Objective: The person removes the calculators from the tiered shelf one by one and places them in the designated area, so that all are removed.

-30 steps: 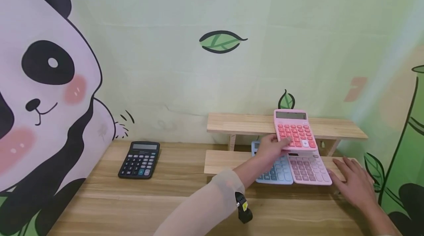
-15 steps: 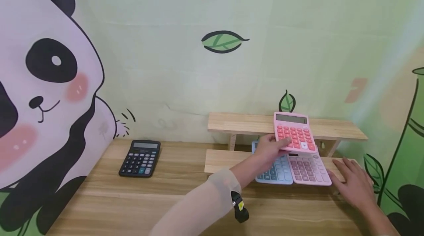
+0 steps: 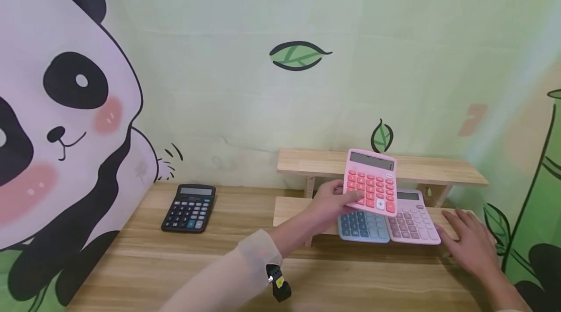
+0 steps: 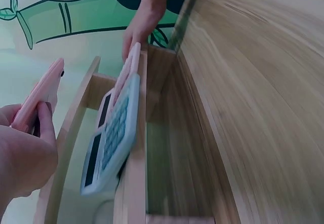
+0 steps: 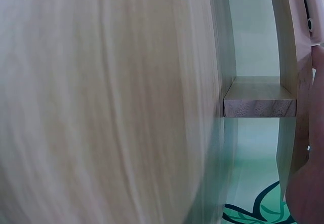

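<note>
The left hand pinches the lower left edge of a bright pink calculator, thumb on its front, raised above the lower shelf. In the left wrist view that hand holds the pink calculator apart from the shelves. A blue calculator and a pale pink one lean side by side on the lower shelf; the raised calculator covers part of both. The right hand rests on the lower shelf's right end, fingers extended, its thumb by the pale pink calculator's lower corner. The right wrist view shows only part of this hand.
A two-tier wooden stand, with an upper shelf and lower shelf, stands against the printed backdrop. A black calculator lies on the wooden table, left of the stand.
The left hand has moved left and slightly down with the bright pink calculator, away from the upper shelf's front, uncovering the pale pink calculator's display. The right hand stays in place.
</note>
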Demonstrator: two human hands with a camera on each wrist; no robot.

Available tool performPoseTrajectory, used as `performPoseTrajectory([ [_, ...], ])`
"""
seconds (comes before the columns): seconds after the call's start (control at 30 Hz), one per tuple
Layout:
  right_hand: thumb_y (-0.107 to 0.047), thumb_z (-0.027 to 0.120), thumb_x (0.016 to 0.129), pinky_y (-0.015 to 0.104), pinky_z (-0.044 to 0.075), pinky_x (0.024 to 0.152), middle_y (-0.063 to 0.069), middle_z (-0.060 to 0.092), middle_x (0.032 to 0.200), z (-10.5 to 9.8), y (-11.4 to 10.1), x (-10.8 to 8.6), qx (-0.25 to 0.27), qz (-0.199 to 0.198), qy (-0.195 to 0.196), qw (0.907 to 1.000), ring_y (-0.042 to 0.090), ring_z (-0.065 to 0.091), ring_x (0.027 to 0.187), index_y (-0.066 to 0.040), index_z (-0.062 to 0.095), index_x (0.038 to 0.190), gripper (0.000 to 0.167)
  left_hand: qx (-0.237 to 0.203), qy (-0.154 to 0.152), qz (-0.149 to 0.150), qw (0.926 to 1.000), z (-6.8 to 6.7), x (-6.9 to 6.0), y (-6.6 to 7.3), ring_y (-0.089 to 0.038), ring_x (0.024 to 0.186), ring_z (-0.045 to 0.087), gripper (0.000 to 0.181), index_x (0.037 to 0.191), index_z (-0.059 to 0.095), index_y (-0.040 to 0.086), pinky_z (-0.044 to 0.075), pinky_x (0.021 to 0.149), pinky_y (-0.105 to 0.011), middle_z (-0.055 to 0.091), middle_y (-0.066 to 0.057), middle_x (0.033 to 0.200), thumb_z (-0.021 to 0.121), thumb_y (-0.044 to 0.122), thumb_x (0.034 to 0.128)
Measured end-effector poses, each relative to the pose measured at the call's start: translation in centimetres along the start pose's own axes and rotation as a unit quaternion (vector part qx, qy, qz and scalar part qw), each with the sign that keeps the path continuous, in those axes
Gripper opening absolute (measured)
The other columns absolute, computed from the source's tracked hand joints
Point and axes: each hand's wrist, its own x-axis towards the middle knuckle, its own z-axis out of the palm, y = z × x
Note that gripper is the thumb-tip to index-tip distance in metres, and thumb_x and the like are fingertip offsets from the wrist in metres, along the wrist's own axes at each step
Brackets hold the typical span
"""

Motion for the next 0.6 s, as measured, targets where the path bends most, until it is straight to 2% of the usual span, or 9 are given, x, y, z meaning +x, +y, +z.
performPoseTrajectory([
  [0.23,-0.048,0.054,0.108,0.085,0.023,0.107,0.040,0.039,0.154,0.1,0.2,0.1,-0.002,0.002,-0.004,1.0000,0.062,0.028,0.144,0.003,0.052,0.147,0.064,0.034,-0.024,0.000,0.9991,-3.6,-2.2,0.8,-0.023,0.107,0.075,0.046,0.141,0.059,0.003,0.063,0.093,-0.033,0.076,-0.008,0.114,0.074,0.021,0.1023],
  [0.4,-0.047,0.055,0.108,0.085,0.024,0.107,0.041,0.039,0.153,0.2,0.1,0.0,-0.004,0.000,-0.002,1.0000,0.063,0.029,0.143,0.004,0.053,0.146,0.064,0.034,-0.015,0.008,0.9993,-6.2,-4.0,1.6,-0.026,0.108,0.075,0.043,0.141,0.056,-0.003,0.063,0.094,-0.035,0.074,-0.014,0.117,0.070,0.013,0.1040],
  [0.6,-0.047,0.054,0.108,0.085,0.022,0.109,0.041,0.039,0.153,0.2,0.0,-0.1,-0.003,0.001,0.001,1.0000,0.063,0.029,0.144,0.004,0.053,0.146,0.064,0.032,-0.007,0.015,0.9993,-9.8,-5.3,2.2,-0.030,0.112,0.073,0.044,0.145,0.052,-0.007,0.061,0.099,-0.037,0.070,-0.020,0.124,0.066,0.010,0.1057],
])
